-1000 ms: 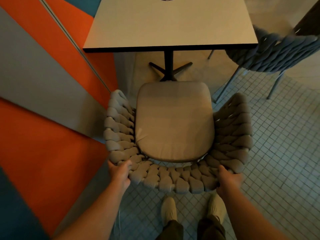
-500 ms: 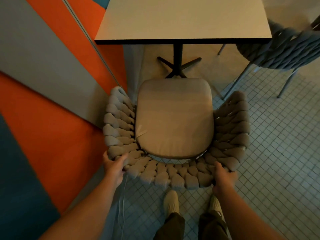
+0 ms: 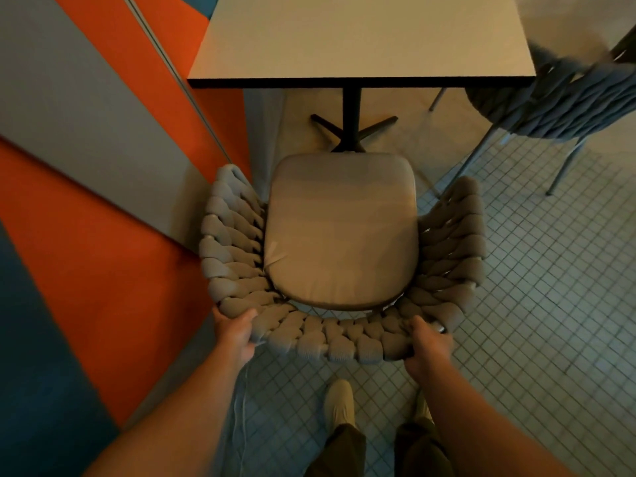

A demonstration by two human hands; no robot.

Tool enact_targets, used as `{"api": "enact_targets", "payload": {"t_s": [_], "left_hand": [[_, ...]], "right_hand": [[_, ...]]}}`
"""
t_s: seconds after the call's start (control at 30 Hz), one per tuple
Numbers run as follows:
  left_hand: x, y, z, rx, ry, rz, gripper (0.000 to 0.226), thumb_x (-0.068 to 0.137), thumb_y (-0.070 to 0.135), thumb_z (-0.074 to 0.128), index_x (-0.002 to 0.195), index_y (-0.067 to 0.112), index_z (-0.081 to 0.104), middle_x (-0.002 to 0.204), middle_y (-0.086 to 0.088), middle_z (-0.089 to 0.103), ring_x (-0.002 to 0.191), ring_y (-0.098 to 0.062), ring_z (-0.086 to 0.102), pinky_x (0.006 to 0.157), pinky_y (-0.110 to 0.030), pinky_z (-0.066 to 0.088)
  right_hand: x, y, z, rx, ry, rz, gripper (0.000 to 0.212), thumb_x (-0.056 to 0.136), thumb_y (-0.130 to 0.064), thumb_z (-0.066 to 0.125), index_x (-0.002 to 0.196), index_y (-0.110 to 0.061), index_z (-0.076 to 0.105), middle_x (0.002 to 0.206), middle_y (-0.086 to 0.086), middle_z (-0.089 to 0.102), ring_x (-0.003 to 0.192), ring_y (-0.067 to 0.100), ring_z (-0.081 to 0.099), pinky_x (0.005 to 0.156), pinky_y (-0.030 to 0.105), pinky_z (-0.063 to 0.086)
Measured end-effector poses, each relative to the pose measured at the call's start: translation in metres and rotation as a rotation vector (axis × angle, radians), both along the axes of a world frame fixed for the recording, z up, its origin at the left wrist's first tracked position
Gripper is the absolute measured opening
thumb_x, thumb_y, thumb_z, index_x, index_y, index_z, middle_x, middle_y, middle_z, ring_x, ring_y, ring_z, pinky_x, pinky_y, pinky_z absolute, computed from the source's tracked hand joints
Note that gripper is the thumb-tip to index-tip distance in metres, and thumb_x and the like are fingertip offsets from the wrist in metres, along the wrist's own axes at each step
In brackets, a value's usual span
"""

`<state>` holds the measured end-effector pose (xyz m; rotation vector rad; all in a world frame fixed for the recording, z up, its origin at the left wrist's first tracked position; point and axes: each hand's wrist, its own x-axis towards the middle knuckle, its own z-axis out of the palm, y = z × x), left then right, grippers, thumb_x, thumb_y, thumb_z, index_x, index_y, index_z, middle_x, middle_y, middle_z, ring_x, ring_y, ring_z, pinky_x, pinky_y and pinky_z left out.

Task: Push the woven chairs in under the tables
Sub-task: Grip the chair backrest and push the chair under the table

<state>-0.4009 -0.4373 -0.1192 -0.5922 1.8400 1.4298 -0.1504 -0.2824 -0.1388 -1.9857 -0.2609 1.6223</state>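
Fingers (image 3: pixel 418 330) of both hands clamped on the chair (image 3: pixel 340 235) back rim, left hand (image 3: pixel 235 333), right hand (image 3: pixel 428 346) | chair on floor, seat front short of the tabletop (image 3: pixel 361 39) edge | step: pushing in | next: straight push forward, seat aimed at the table post (image 3: pixel 351 115).

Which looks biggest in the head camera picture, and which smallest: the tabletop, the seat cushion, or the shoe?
1. tabletop, though cut off at the top edge
2. seat cushion
3. shoe, partly hidden by a trouser leg

As seen only; distances from the camera differ.
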Motion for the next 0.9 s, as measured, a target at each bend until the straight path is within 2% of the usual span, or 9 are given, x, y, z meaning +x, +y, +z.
{"api": "enact_targets", "payload": {"t_s": [0.13,0.3,0.37,0.43,0.57,0.67,0.7,0.8,0.9], "left_hand": [[0.000,-0.003,-0.001,-0.043,0.011,-0.060,0.090,0.091,-0.004,0.067,0.157,0.034,0.018,0.156,-0.013,0.040,0.128,-0.043,0.053,0.082,-0.063,0.050],[0.002,-0.005,-0.002,-0.108,0.039,-0.149,0.094,0.086,0.002,0.077,0.154,0.029,0.019,0.154,-0.011,0.040,0.131,-0.041,0.051,0.085,-0.060,0.053],[0.007,-0.004,0.000,-0.193,0.067,-0.228,0.098,0.086,0.007,0.078,0.157,0.026,0.012,0.146,-0.011,0.044,0.124,-0.037,0.055,0.085,-0.054,0.056],[0.013,-0.005,0.006,-0.302,0.135,-0.328,0.103,0.083,0.013,0.079,0.158,0.017,0.009,0.136,-0.014,0.052,0.115,-0.035,0.059,0.091,-0.051,0.057],[0.022,-0.006,0.027,-0.459,0.290,-0.604,0.079,0.079,0.017,0.080,0.146,0.001,0.041,0.137,-0.017,0.060,0.120,-0.035,0.060,0.097,-0.040,0.053],[0.031,-0.004,0.052,-0.482,0.288,-0.814,0.077,0.085,0.017,0.077,0.150,0.001,0.039,0.148,-0.017,0.051,0.133,-0.034,0.052,0.108,-0.039,0.047],[0.036,-0.005,0.063,-0.481,0.272,-0.891,0.076,0.087,0.017,0.075,0.151,0.001,0.038,0.150,-0.018,0.048,0.136,-0.034,0.049,0.107,-0.038,0.045],[0.045,-0.005,0.080,-0.447,0.257,-1.104,0.081,0.087,0.025,0.077,0.153,0.005,0.037,0.154,-0.017,0.044,0.139,-0.033,0.046,0.109,-0.039,0.045],[0.056,-0.005,0.095,-0.430,0.287,-1.314,0.077,0.089,0.029,0.076,0.153,0.009,0.039,0.154,-0.014,0.044,0.139,-0.030,0.046,0.107,-0.035,0.043]], "right_hand": [[0.006,-0.001,0.000,-0.017,-0.018,0.064,0.052,0.089,-0.010,0.067,0.136,-0.014,0.046,0.122,0.012,0.061,0.105,0.037,0.063,0.084,0.055,0.055],[0.012,0.000,0.006,-0.053,-0.069,0.260,0.027,0.090,-0.021,0.069,0.109,-0.006,0.056,0.108,0.016,0.061,0.098,0.037,0.063,0.078,0.051,0.055],[0.016,-0.001,0.009,-0.035,-0.103,0.370,0.019,0.091,-0.025,0.067,0.094,-0.009,0.057,0.104,0.015,0.061,0.097,0.035,0.063,0.075,0.048,0.056],[0.021,-0.003,0.015,-0.010,-0.167,0.500,0.020,0.091,-0.030,0.067,0.091,-0.011,0.060,0.102,0.016,0.064,0.094,0.034,0.064,0.070,0.044,0.057],[0.032,-0.002,0.037,0.050,-0.351,0.754,0.032,0.085,-0.037,0.070,0.082,-0.006,0.065,0.086,0.019,0.068,0.080,0.033,0.065,0.075,0.053,0.059],[0.036,-0.001,0.067,0.132,-0.487,0.955,0.031,0.086,-0.028,0.066,0.065,-0.006,0.057,0.071,0.015,0.060,0.070,0.029,0.057,0.067,0.043,0.053],[0.038,-0.001,0.078,0.158,-0.516,1.030,0.029,0.088,-0.025,0.064,0.068,-0.005,0.057,0.074,0.014,0.059,0.072,0.029,0.056,0.065,0.039,0.048],[0.040,0.003,0.101,0.247,-0.558,1.220,0.027,0.089,-0.027,0.062,0.100,-0.003,0.064,0.099,0.014,0.064,0.094,0.033,0.060,0.072,0.031,0.042],[0.039,0.008,0.119,0.323,-0.548,1.389,0.026,0.087,-0.029,0.062,0.100,-0.008,0.067,0.106,0.013,0.066,0.094,0.029,0.060,0.076,0.035,0.051]]}}
